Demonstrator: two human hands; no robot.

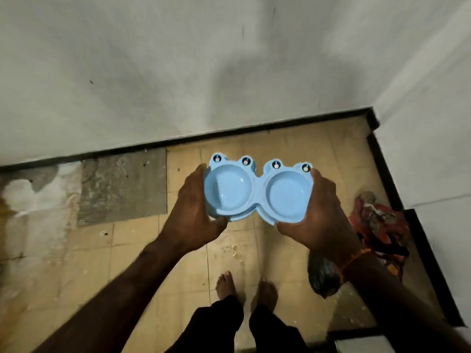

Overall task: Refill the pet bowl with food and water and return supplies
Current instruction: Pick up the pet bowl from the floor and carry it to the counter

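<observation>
The left hand [193, 207] and right hand [322, 212] are gripping opposite ends of a light-blue plastic double pet bowl [257, 191], fingers curled round its rim, above the tan tiled floor [293, 154].

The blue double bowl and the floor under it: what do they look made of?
Blue double bowl: probably moulded plastic, glossy, with soft highlights in both empty wells. Floor: seemingly tan ceramic or stone tiles with visible joints, dull and stained.
</observation>
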